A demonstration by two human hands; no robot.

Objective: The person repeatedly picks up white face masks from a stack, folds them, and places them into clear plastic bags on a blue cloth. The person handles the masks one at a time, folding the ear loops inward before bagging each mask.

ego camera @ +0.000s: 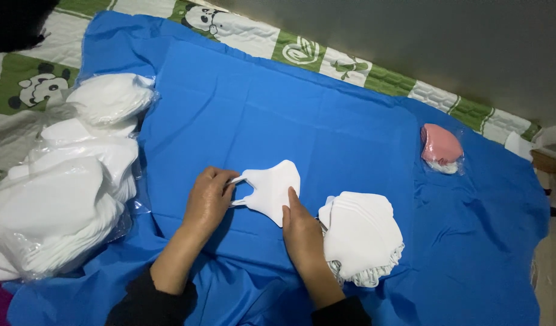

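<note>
We are flattening a white mask [270,192] at the centre of the blue cloth [326,121]. Our left hand [208,199], at nine o'clock, is pinching its ear loops; our right hand [301,232], at five o'clock, is pressing fingertips on its edge. A mask stack [359,235] is lying at three o'clock.

Bare blue cloth [302,115] lies open across the frame's upper middle. Bagged masks [66,181] block the left, a mask stack [362,238] the lower right, pink masks [441,148] the upper right.
</note>
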